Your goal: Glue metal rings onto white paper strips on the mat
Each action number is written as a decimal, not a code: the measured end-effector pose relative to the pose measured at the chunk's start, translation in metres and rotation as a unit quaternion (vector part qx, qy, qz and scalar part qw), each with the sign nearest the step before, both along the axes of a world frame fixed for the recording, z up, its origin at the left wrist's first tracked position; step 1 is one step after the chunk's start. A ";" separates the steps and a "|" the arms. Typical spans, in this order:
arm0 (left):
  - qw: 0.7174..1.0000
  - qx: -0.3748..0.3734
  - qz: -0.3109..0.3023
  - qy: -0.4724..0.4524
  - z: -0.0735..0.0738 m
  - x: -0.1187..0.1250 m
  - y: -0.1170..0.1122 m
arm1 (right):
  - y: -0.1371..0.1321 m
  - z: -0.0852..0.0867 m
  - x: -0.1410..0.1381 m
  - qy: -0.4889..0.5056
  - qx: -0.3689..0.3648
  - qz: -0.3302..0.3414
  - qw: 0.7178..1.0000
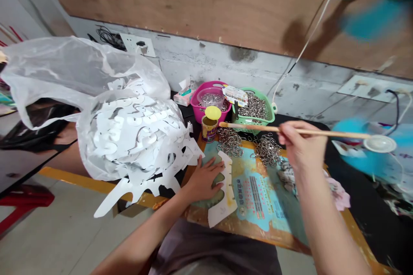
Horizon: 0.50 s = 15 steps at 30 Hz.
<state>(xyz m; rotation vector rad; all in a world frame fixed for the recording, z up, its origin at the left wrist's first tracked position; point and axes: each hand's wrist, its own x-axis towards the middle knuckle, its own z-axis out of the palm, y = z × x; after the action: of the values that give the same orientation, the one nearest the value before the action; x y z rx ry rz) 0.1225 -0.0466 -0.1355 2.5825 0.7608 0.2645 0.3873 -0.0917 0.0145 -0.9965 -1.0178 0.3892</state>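
Note:
My left hand (204, 180) lies on the board with its fingers stretched out. Its fingertips touch a white cut-out strip (227, 197) with a scalloped edge and yellowish smears. In my right hand (301, 146), raised over the table, is a long thin wooden stick (251, 127). The stick's darker left tip is above a small open tin (209, 129) with a yellow lid (213, 112) tilted up. Behind the strip lie two heaps of metal rings, a left heap (230, 142) and a right heap (268, 150).
A plastic bag (129, 68) bulges with white cut-out strips (132, 133) on the left. A pink basket (195, 109) and a green basket (272, 118) hold metal pieces by the wall. Cloth (337, 191) lies at right, near a blurred blue fan (353, 137). Patterned mat (258, 197) covers the board.

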 end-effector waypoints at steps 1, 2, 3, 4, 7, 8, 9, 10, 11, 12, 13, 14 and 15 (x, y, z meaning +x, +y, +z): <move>1.000 0.001 0.000 -0.001 -0.001 0.000 0.000 | 0.014 0.002 -0.011 -0.026 -0.009 -0.001 1.000; 1.000 0.002 0.001 -0.002 -0.002 0.000 0.000 | 0.027 0.003 -0.021 -0.058 -0.033 0.006 0.998; 1.000 0.003 0.002 -0.003 -0.003 0.000 0.000 | 0.038 0.003 -0.030 -0.093 -0.060 0.016 0.994; 1.000 0.005 0.002 -0.003 -0.003 0.000 0.000 | 0.049 0.002 -0.038 -0.130 -0.081 0.021 0.988; 1.000 0.009 0.003 -0.004 -0.004 0.000 0.000 | 0.074 -0.003 -0.057 -0.239 -0.096 0.035 0.966; 1.000 0.011 0.003 -0.004 -0.004 0.000 0.000 | 0.079 -0.005 -0.062 -0.273 -0.087 0.042 0.957; 1.000 0.011 0.003 -0.006 -0.004 0.000 0.000 | 0.084 -0.008 -0.066 -0.302 -0.076 0.049 0.949; 1.000 0.011 0.003 -0.006 -0.004 0.000 0.000 | 0.088 -0.010 -0.069 -0.327 -0.067 0.061 0.941; 1.000 0.010 0.003 -0.007 -0.004 0.000 0.000 | 0.090 -0.012 -0.071 -0.342 -0.062 0.074 0.935; 1.000 0.008 0.003 -0.007 -0.003 0.000 0.000 | 0.091 -0.014 -0.072 -0.345 -0.062 0.087 0.932; 1.000 0.006 0.004 -0.007 -0.003 0.000 0.000 | 0.091 -0.015 -0.072 -0.331 -0.067 0.094 0.937; 1.000 0.004 0.004 -0.006 -0.002 0.000 0.000 | 0.090 -0.017 -0.070 -0.296 -0.074 0.094 0.948; 1.000 0.001 0.003 -0.006 -0.002 0.000 0.000 | 0.088 -0.018 -0.068 -0.246 -0.082 0.085 0.962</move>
<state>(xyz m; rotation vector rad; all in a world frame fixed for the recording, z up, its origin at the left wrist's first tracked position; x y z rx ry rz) 0.1221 -0.0465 -0.1377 2.5792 0.7644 0.2835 0.3195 -0.0039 -0.0031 -1.1910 -1.5472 0.3800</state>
